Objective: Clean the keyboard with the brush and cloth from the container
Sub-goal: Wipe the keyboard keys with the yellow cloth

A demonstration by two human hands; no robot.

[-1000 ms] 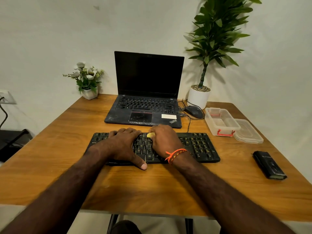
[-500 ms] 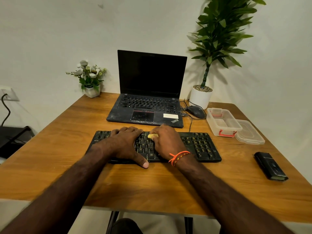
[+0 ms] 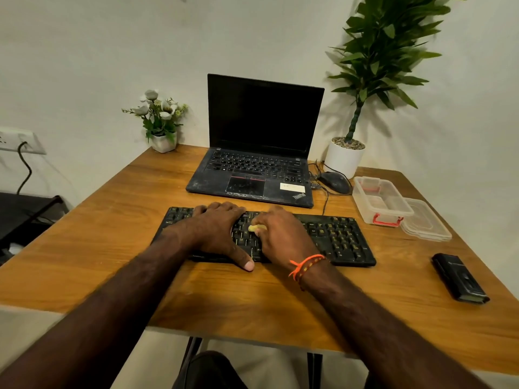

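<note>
keyboard (image 3: 331,237) mid-table, near our front edge | our left hand (image 3: 213,231) lies flat, steadying its left half | our right hand (image 3: 280,237) pinches a small yellow item (image 3: 257,228) on the keys | container (image 3: 379,199) open toward the right edge

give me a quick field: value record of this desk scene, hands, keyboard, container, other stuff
left hand: lies flat on the keyboard, thumb at its front edge
right hand: grips a small yellow item against the keys; what it is cannot be told
container: clear, open, right of the keyboard
lid: off, beside the container
table: wooden
also there: laptop, mouse
</note>
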